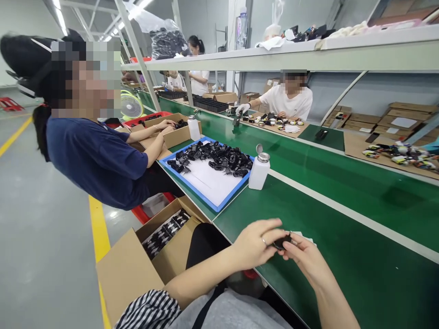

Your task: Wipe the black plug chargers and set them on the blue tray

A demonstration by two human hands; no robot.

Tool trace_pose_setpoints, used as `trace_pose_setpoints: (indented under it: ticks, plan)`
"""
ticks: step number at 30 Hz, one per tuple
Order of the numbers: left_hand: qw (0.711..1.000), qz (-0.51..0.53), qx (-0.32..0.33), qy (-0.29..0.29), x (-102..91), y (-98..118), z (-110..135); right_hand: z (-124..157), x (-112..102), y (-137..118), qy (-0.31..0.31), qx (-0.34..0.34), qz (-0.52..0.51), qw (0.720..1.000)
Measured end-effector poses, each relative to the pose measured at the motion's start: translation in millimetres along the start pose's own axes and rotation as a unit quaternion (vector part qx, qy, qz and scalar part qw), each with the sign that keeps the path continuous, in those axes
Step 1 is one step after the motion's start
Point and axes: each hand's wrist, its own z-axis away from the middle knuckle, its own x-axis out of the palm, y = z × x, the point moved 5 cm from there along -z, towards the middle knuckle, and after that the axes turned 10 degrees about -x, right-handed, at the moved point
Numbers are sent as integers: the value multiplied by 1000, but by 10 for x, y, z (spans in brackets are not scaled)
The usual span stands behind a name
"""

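Over the near edge of the green bench (343, 274), both hands hold one small black power adapter (281, 242), mostly hidden by the fingers. My left hand (254, 244), with a ring on one finger, grips its left side. My right hand (305, 257) pinches the other side between thumb and fingers. White paper (305, 236) lies on the bench just behind the right hand. Farther left, a blue-rimmed tray (219, 206) holds a heap of similar black adapters (229, 157). A white pump bottle (259, 171) with its metal lid raised stands at the tray's right corner.
At left, a co-worker in a dark blue shirt (92, 155) reaches into a cardboard box (195, 130). An open carton (133, 269) of black parts stands below the bench edge. A shelf (308, 55) spans overhead. Another person (295, 100) works across the green belt.
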Motion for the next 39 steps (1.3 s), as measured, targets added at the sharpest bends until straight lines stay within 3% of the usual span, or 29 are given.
trace_pose_setpoints:
  ticks: [3,5,7,9,12,14,16,19,21,23,26,29,30,32,33,34,36,37,39]
  plan:
    - [983,25,-172,-52,57,-393,-10,-28,-187,66,45,24,36,998]
    - [960,70,-245,-114,186,-600,8,-14,-271,126,66,42,58,995]
    - [946,101,-272,-146,323,-712,30,10,-303,199,79,58,47,994]
    - [941,116,-285,-138,414,-759,46,20,-294,257,87,56,21,994]
    - [921,201,-308,-130,490,-734,60,14,-255,261,85,7,2,996]
    - [906,261,-306,-133,495,-641,49,43,-250,191,82,-41,3,996]
    - [915,263,-271,-141,475,-471,21,140,-259,64,61,-83,22,994]
    - [952,210,-153,-163,484,-83,-32,426,-268,-207,-16,-136,121,983]
    - [963,197,-70,-171,551,214,-43,700,-313,-396,-31,-169,214,961]
    - [959,213,-4,-188,669,518,-11,1035,-404,-552,10,-186,291,938]
    - [931,239,65,-268,917,950,117,1649,-588,-639,105,-155,345,920]
    - [890,236,117,-372,1156,1237,271,2344,-955,-616,289,-113,350,884]
    - [878,231,129,-398,1220,1280,313,2577,-1134,-617,381,-116,343,850]
    - [871,214,137,-420,1316,1279,364,2958,-1526,-629,553,-153,317,755]
    - [877,202,132,-416,1348,1238,371,3064,-1731,-638,613,-169,310,707]
    - [888,190,124,-401,1366,1175,368,3085,-1947,-648,645,-174,310,677]
    - [911,172,105,-358,1363,1002,343,2874,-2421,-649,634,-116,317,696]
    - [923,166,97,-334,1341,896,325,2684,-2657,-638,604,-79,305,732]
    - [945,150,75,-279,1258,649,282,2273,-3061,-661,558,-53,290,776]
